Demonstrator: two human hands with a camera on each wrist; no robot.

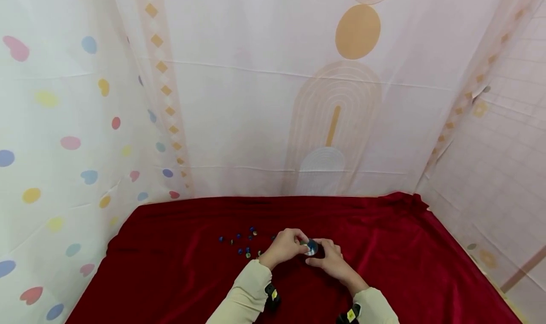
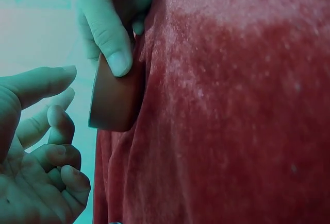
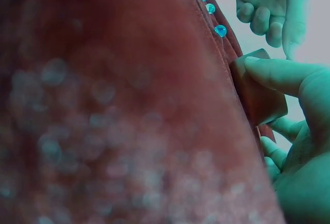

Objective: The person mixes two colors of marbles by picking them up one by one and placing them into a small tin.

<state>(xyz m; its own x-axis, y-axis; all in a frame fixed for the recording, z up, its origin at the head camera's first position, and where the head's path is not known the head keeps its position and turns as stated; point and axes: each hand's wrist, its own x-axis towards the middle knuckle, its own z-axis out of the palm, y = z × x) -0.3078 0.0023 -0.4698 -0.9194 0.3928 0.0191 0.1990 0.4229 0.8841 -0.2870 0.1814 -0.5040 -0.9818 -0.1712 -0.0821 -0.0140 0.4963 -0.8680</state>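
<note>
My right hand (image 1: 334, 262) grips a small round cup (image 1: 312, 247), thumb pressed to its side. The cup's smooth, plain wall (image 2: 116, 98) shows in the left wrist view, close over the red cloth; in the head view its top looks shiny, blue and white. Near the cup's rim is my left hand (image 1: 286, 244), partly overlapping it in the head view. Its thumb and index finger point toward the cup with a gap between them, and the other fingers (image 2: 56, 157) curl loosely. Nothing shows between the fingertips in the left wrist view. Several glass marbles (image 3: 220, 30) lie beyond the cup.
More blue and green marbles (image 1: 240, 251) are scattered on the cloth left of my left hand. Wrinkled red velvet (image 1: 170, 267) covers the table. Patterned white curtains (image 1: 239, 124) enclose its back and sides.
</note>
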